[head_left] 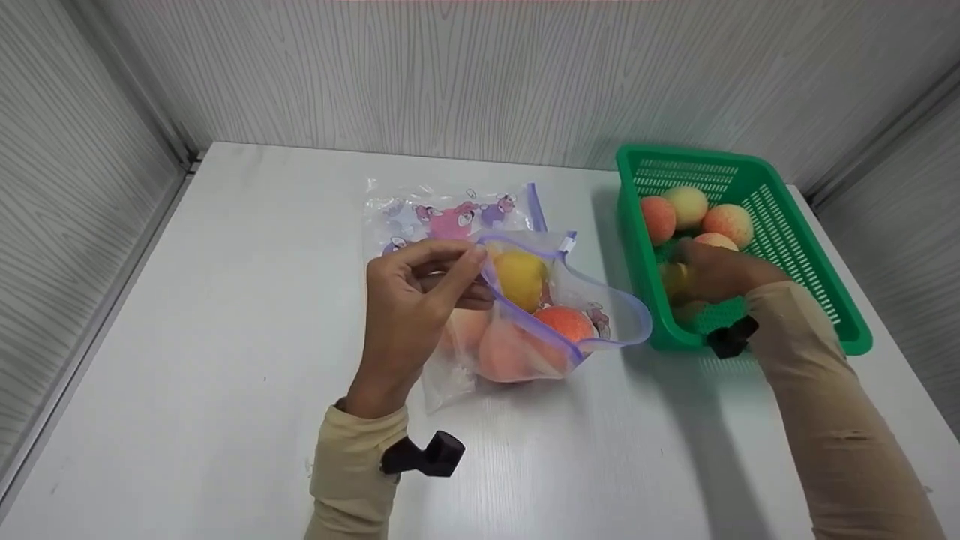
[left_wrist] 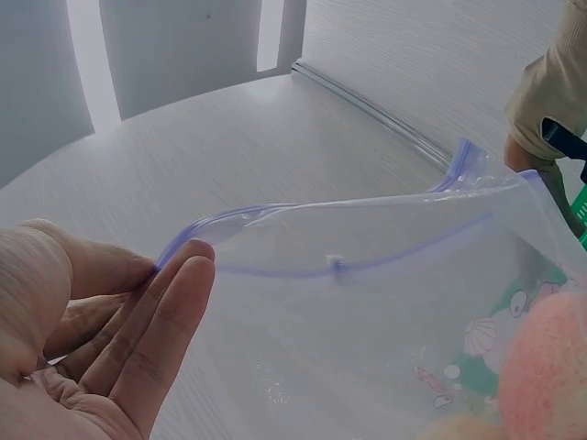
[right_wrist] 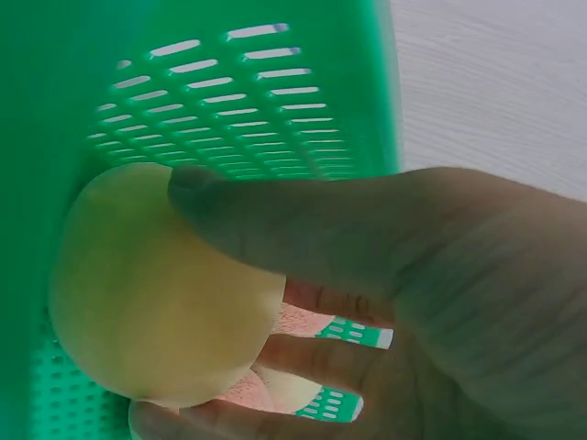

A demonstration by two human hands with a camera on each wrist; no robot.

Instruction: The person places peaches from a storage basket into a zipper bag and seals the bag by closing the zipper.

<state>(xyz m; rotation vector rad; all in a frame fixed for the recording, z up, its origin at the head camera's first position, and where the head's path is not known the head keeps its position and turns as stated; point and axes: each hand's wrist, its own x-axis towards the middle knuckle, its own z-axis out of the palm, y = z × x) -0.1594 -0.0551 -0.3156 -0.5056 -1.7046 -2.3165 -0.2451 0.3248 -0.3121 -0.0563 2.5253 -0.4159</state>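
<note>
My left hand (head_left: 420, 307) pinches the purple zip edge of a clear plastic zip bag (head_left: 611, 300) between thumb and fingers, and its mouth gapes toward the right. Inside the bag lie a yellow fruit (head_left: 521, 279) and several reddish peaches (head_left: 564, 324). In the left wrist view the left hand (left_wrist: 138, 321) grips a corner of the zip strip (left_wrist: 275, 272). Down in the green basket (head_left: 859, 341), my right hand (head_left: 720, 271) holds a yellowish peach (right_wrist: 165, 284), thumb over its top and fingers around its far side.
Several more peaches (head_left: 727, 225) lie at the back of the basket. Under the filled bag is another printed zip bag (head_left: 450, 217), flat on the white table (head_left: 225, 337). Wood-grain panels (head_left: 420, 75) stand behind and at both sides.
</note>
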